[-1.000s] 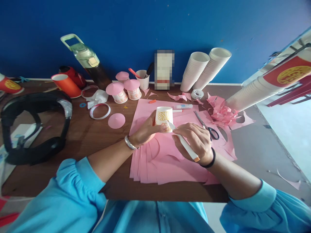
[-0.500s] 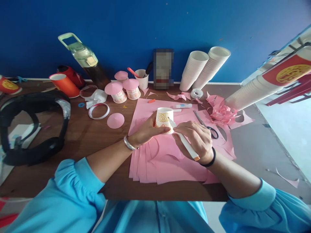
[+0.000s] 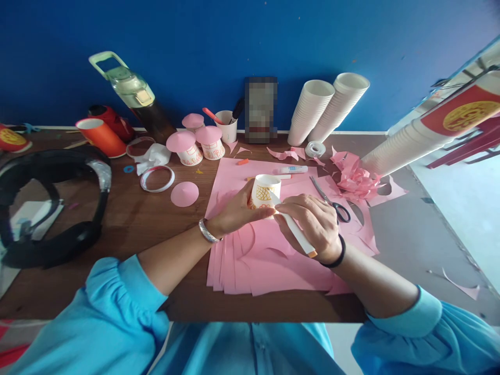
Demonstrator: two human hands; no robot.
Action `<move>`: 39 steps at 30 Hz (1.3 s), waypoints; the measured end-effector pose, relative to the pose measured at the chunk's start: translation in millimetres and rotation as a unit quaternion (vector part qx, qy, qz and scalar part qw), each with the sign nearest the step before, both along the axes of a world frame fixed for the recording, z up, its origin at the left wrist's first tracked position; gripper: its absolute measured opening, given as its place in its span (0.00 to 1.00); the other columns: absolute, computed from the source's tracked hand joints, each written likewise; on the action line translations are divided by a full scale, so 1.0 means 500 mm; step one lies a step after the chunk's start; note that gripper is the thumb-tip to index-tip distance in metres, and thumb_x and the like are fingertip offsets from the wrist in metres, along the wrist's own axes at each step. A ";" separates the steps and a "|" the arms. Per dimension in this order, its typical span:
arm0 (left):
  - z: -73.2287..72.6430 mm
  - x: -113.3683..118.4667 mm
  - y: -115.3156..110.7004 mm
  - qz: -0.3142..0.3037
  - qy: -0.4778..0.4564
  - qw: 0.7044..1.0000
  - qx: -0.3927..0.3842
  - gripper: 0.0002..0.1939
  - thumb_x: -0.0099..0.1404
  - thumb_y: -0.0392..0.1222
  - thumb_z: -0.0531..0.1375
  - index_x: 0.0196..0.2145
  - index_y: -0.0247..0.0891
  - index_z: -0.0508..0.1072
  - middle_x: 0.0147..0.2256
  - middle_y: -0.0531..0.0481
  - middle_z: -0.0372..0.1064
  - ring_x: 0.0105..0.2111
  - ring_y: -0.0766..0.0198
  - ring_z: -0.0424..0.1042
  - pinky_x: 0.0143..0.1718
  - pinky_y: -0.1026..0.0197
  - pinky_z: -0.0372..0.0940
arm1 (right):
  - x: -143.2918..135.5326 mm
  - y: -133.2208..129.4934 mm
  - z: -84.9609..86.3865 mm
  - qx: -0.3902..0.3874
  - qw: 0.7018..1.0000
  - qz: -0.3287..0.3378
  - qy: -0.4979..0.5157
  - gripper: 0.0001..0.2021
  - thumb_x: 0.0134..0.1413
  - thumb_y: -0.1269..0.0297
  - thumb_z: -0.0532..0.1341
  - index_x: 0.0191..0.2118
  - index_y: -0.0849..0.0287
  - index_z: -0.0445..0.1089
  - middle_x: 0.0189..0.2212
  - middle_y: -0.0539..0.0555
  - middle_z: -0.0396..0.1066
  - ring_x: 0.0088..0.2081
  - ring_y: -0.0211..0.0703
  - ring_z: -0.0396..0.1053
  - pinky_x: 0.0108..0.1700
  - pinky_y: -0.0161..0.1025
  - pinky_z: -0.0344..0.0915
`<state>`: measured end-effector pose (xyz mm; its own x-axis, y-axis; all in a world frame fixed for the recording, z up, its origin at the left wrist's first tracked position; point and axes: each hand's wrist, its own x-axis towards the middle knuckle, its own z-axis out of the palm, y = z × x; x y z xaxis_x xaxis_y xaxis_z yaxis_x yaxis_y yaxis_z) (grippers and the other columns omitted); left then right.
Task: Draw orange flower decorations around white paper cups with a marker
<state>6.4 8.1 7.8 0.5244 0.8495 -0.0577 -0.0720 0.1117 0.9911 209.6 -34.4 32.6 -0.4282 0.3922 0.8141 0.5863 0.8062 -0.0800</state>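
Note:
My left hand [image 3: 242, 209] is closed round a small white paper cup [image 3: 272, 183], held upside down above the pink paper. Yellow crisscross lines fill a patch on its side, with orange-red drawing near the rim. Between the fingers of my right hand [image 3: 310, 221] is a white marker [image 3: 296, 233] with an orange end; its tip is at the yellow patch. Under both hands lie stacked pink sheets [image 3: 269, 271]. An orange cap [image 3: 242, 162], a second marker [image 3: 279, 177] and a glue tube [image 3: 294, 169] rest on them.
Scissors [image 3: 332, 200] lie right of my hands, beside crumpled pink scraps [image 3: 351, 174]. Cups with pink cone tops [image 3: 180, 140], a loose pink cone [image 3: 185, 194] and a tape roll [image 3: 157, 179] are at left. Cup stacks [image 3: 312, 112], a phone [image 3: 260, 109] and a bottle [image 3: 135, 94] line the wall.
The cup has turned slightly in my left hand, moving the yellow patch a little left. My right hand and the marker have shifted slightly left. The whole view has drifted a little.

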 end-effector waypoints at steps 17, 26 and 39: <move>-0.020 -0.004 0.002 -0.004 -0.089 0.995 -0.039 0.32 0.61 0.50 0.75 0.58 0.42 0.69 0.48 0.46 0.74 0.48 0.56 0.73 0.47 0.55 0.69 | 0.003 -0.001 0.008 -0.015 1.000 -0.001 -0.013 0.15 0.63 0.76 0.63 0.53 0.56 0.68 0.32 0.52 0.79 0.30 0.45 0.77 0.32 0.39 0.71; -0.009 -0.002 0.003 -0.016 -0.135 0.989 -0.055 0.26 0.62 0.46 0.75 0.53 0.41 0.72 0.42 0.49 0.74 0.42 0.60 0.73 0.44 0.58 0.70 | 0.000 -0.002 0.008 -0.014 1.000 -0.003 -0.015 0.12 0.64 0.75 0.63 0.51 0.57 0.69 0.33 0.53 0.79 0.30 0.44 0.77 0.32 0.39 0.72; -0.011 -0.003 0.006 -0.017 -0.142 0.988 -0.061 0.23 0.61 0.45 0.75 0.51 0.40 0.73 0.42 0.48 0.76 0.42 0.58 0.75 0.44 0.56 0.70 | 0.000 -0.005 0.008 -0.009 1.000 0.006 -0.002 0.14 0.63 0.75 0.63 0.52 0.55 0.69 0.32 0.52 0.79 0.30 0.44 0.77 0.32 0.39 0.73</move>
<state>4.9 10.9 2.1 0.5618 0.8273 -0.0043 -0.3401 0.2357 0.9104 209.4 -36.8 36.6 -0.4366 0.4021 0.8048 0.5776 0.8111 -0.0919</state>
